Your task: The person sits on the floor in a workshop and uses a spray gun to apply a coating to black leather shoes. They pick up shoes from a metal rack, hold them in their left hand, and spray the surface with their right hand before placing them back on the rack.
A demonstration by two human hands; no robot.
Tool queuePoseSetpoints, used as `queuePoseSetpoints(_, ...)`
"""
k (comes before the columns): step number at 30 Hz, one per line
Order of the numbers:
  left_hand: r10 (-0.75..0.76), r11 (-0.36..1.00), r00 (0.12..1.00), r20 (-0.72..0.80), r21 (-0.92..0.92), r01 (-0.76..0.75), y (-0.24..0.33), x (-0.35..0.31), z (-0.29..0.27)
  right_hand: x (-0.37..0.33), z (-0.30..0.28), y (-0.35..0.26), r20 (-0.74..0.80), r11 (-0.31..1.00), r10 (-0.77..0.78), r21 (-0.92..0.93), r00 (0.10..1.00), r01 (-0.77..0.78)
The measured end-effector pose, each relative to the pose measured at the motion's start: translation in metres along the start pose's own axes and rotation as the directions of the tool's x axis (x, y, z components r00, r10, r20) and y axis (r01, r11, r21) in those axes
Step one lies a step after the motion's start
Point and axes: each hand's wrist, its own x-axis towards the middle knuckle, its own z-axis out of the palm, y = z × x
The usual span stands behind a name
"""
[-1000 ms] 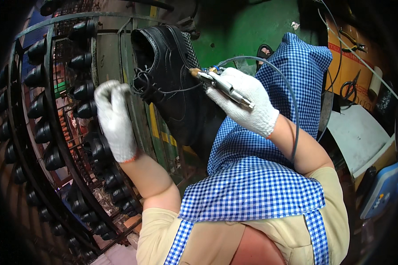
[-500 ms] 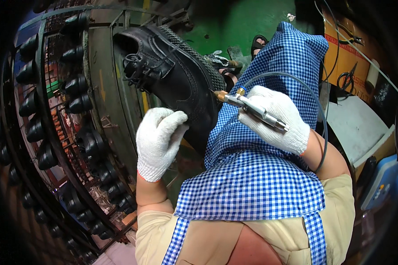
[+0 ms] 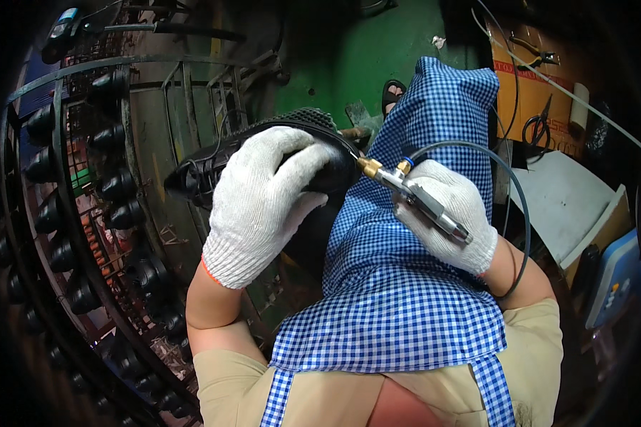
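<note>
My left hand (image 3: pixel 263 199), in a white knit glove, is closed over the black lace-up shoe (image 3: pixel 342 176). The shoe lies tilted on its side, its ribbed sole edge facing away from me; my hand covers much of the upper. In my gloved right hand (image 3: pixel 454 210) is a slim metal spray gun (image 3: pixel 429 204) with a brass front end. Its thin tip points left at the toe end of the shoe, close to the sole edge; whether they touch I cannot tell. A grey air hose (image 3: pixel 509 167) curves from the gun past my right forearm.
Racks (image 3: pixel 64 185) with many black shoes stand at the left. My lap carries a blue checked apron (image 3: pixel 392 299). At the right lie a cardboard box (image 3: pixel 527 99), pliers (image 3: pixel 534 54), scissors (image 3: pixel 538 127), a pale board (image 3: pixel 564 203) and a blue-and-white case (image 3: pixel 615 277).
The shoe has turned onto its side and come lower. My left hand, curled beside it before, now grips across it. The spray gun has shifted slightly, its tip still near the shoe.
</note>
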Motion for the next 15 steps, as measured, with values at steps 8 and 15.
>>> queuePoseSetpoints(8, -0.206, 0.946, 0.971, -0.125, 0.229, 0.230, -0.015, 0.043, -0.005, 0.047, 0.021, 0.009, -0.117, 1.000, 0.004, 0.014, 0.993, -0.002)
queuePoseSetpoints(15, -0.457, 0.855, 0.889, -0.033, 0.258, 0.449, -0.073, 0.062, -0.031, 0.085, 0.071, 0.019, -0.230, 0.997, -0.066, 0.025, 0.971, 0.074)
